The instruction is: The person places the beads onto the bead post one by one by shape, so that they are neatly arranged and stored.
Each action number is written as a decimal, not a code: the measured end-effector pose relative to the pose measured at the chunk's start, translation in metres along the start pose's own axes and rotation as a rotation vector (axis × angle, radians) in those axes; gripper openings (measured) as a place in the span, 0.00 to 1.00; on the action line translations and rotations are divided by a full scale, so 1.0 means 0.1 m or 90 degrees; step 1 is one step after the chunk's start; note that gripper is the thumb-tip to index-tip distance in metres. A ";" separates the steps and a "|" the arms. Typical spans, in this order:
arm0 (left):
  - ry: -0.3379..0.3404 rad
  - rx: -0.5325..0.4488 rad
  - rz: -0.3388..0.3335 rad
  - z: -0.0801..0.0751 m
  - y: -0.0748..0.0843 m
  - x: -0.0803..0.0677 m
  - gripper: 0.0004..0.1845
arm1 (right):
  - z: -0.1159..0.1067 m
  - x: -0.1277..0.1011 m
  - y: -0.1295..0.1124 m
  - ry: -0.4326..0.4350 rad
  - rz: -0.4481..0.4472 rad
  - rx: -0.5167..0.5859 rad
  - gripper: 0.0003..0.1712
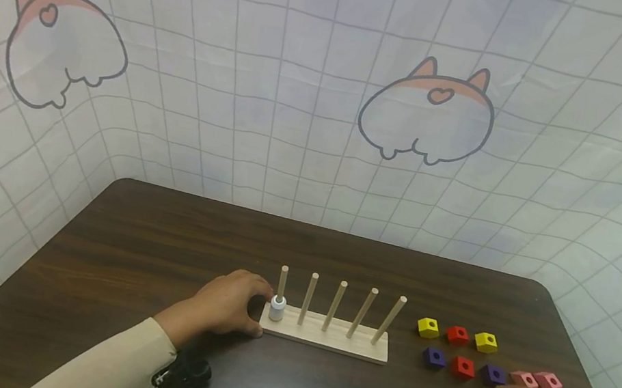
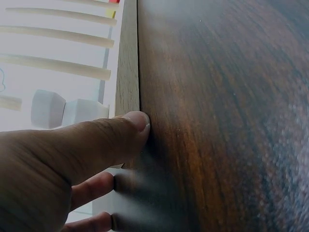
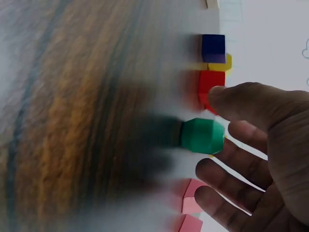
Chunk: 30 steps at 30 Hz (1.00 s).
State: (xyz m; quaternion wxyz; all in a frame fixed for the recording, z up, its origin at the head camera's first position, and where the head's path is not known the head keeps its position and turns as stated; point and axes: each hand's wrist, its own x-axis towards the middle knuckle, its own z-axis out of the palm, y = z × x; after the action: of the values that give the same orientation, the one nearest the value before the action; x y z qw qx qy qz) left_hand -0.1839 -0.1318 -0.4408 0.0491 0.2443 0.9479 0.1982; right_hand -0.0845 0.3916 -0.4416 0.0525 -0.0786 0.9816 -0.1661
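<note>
Head view: left hand (image 1: 225, 304) steadies peg rack (image 1: 323, 335), fingers relaxed; right-wrist cam shows right hand (image 3: 260, 159) spread wide round green bead (image 3: 203, 136), near table's (image 1: 152, 242) right edge.

Setting is reading as a staged recording booth or small lab set-up rather than a lived-in home: a white grid-print cloth backdrop (image 1: 318, 84) with cartoon animal drawings is hanging behind and wrapping around both sides of a dark wood-grain table (image 1: 151, 249), hiding any room beyond it. The table is carrying only a wooden peg rack (image 1: 327, 329) with five upright pegs and a neat group of coloured blocks (image 1: 464, 353) lying in rows beside it. A person is sitting at it wearing a wrist-mounted camera unit (image 1: 186, 372), which is pointing to a data-collection station.
</note>
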 end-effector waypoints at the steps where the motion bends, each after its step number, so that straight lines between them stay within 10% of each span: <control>1: 0.000 -0.001 -0.001 0.00 0.00 0.00 0.28 | 0.00 0.00 0.02 -0.015 0.004 -0.003 0.29; 19: 0.002 0.002 0.004 0.00 0.00 0.01 0.28 | 0.06 0.06 0.02 -0.021 0.012 0.000 0.23; 30: 0.006 0.004 0.003 0.01 -0.01 0.00 0.28 | 0.15 0.17 -0.26 0.067 -0.058 -0.012 0.19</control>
State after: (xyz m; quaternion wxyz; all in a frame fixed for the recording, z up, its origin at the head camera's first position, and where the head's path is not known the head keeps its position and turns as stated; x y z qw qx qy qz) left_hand -0.1843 -0.1324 -0.4417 0.0433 0.2454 0.9482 0.1969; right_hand -0.0961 0.3600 -0.4481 -0.0077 -0.1145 0.9799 -0.1630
